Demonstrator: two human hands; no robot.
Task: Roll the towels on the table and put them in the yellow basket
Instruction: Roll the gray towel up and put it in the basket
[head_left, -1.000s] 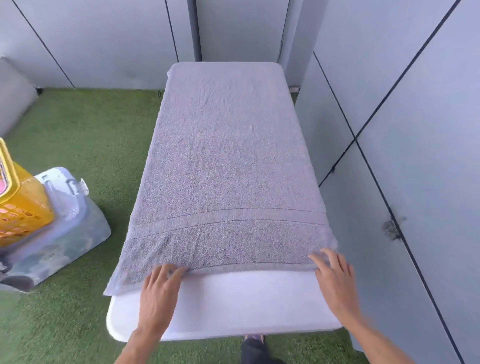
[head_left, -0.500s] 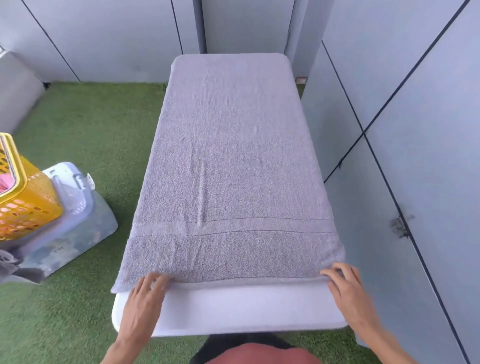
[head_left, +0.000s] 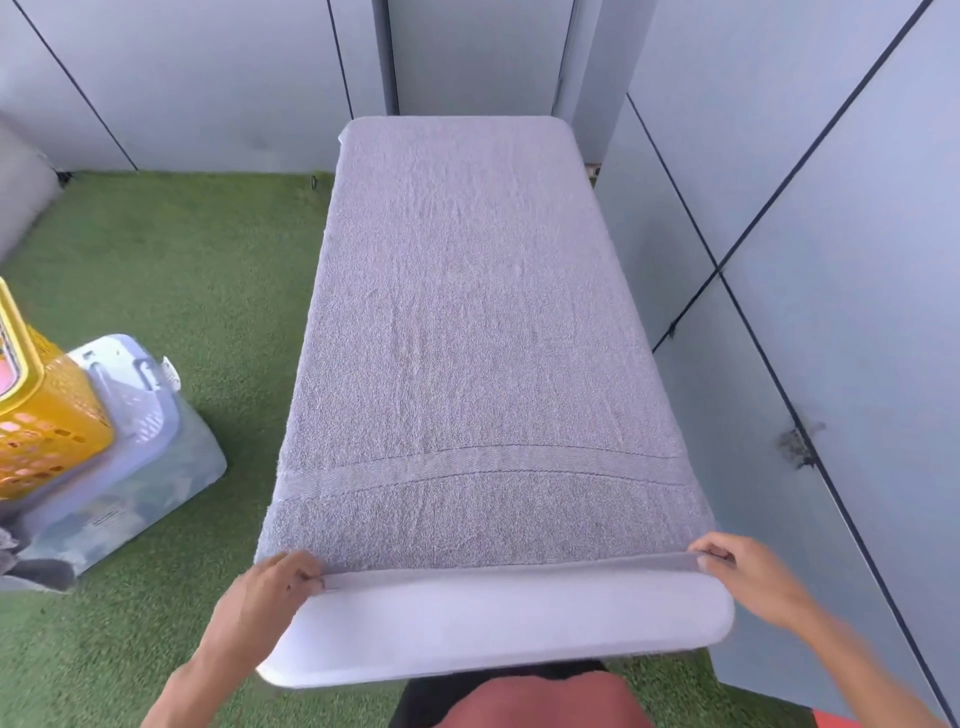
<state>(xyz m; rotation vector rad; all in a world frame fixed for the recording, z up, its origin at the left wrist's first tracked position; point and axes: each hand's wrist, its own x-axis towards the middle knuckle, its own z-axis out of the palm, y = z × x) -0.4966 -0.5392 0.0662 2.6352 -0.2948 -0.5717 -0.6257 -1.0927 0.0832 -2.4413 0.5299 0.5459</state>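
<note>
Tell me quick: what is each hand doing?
Left hand: pinching the grey towel's near left corner.
Right hand: pinching its near right corner.

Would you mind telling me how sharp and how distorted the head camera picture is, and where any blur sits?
Head view: even, soft light, no glare; the towel weave is sharp; the right hand and its forearm smear with motion blur, the left hand less so; the wide lens bows the wall seams and the table edge.

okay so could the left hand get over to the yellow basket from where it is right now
Probably not without letting go. The left hand is pinching the near edge of the towel, and the yellow basket sits off the table, down on its left side. Nothing blocks the way.
</note>
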